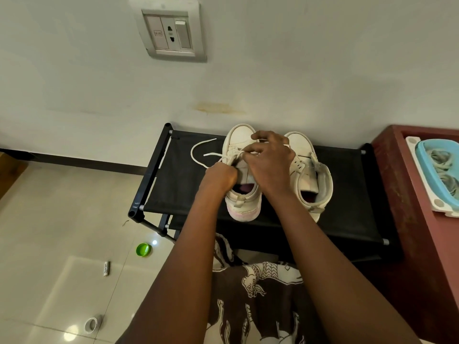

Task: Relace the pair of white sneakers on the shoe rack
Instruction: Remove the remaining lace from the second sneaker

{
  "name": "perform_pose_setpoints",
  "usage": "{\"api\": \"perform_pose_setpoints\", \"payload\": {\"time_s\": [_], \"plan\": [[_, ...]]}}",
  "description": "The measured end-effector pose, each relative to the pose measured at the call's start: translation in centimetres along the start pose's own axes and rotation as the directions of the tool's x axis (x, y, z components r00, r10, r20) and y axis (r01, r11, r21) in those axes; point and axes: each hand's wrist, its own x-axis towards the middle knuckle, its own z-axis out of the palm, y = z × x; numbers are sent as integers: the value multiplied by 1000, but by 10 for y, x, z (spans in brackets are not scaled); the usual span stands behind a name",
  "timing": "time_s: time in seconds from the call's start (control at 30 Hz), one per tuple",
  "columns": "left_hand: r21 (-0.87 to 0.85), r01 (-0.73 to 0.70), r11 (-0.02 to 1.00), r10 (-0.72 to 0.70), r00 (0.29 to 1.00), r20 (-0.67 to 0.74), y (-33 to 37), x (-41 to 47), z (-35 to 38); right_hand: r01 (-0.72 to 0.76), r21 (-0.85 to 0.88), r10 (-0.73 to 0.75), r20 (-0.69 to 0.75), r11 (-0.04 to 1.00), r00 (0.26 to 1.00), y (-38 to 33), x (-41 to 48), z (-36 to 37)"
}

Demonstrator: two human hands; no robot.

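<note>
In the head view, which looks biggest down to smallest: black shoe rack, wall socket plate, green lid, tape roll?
1. black shoe rack
2. wall socket plate
3. green lid and tape roll: they look about alike, and the roll is nearer the camera, so unranked.

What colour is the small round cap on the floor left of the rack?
The small round plastic cap is bright green; head view.

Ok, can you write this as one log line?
step: lacing left sneaker | left hand: grips lace | right hand: pinches lace | right sneaker: on rack
</note>
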Motion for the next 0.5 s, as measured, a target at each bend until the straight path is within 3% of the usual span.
{"api": "perform_pose_setpoints", "payload": {"time_s": [0.13, 0.27, 0.5], "plan": [[26, -3, 1000, 3, 1000, -5, 1, 0, 0, -144, 235, 186, -168, 961, 968, 1, 5, -11], [22, -5, 1000, 5, 1000, -12, -1, 1, 1, -258, 211, 311, -275, 943, 910, 10, 11, -18], [49, -3, 999, 5, 999, -36, -1, 2, 1, -337, 213, 396, -392, 917, 831, 5, 10, -21]]}}
